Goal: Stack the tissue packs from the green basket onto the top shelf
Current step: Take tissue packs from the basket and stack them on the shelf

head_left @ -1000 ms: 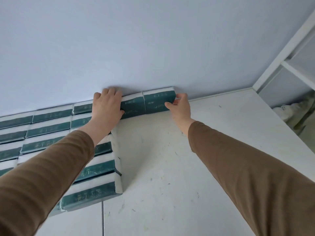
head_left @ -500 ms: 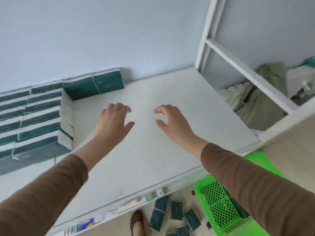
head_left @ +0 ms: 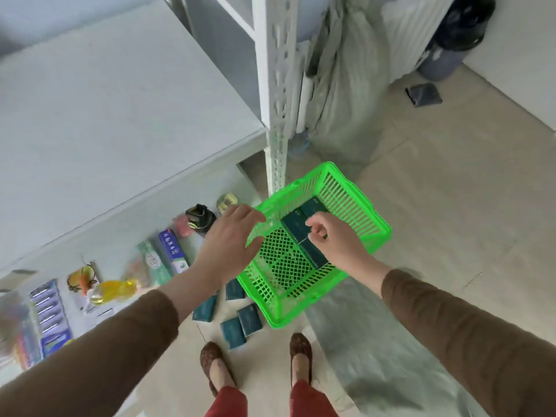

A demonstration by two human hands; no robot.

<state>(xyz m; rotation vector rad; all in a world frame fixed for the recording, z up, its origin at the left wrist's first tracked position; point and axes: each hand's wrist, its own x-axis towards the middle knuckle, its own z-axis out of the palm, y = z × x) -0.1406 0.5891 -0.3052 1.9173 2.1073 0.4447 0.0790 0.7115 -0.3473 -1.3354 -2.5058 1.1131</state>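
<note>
Left hand's fingers (head_left: pixel 240 218) spread empty, right hand's fingers (head_left: pixel 316 227) curled empty above green basket (head_left: pixel 361 206) holding three tissue packs (head_left: pixel 296 225)

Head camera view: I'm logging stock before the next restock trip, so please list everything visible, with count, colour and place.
green basket: one, bright green, on the floor by the shelf post.
tissue packs in basket: about three, dark teal, along its right side.
tissue packs on floor: about five, dark teal, left of the basket.
top shelf: one, white, upper left; the part in view is bare.
lower shelf goods: several, mixed colours, blurred.
cloth bundle: pale, behind the post.
bin: dark, upper right.
shoes: two, brown.
left hand: open, beside the basket.
right hand: over the basket packs, grip unclear.
</note>
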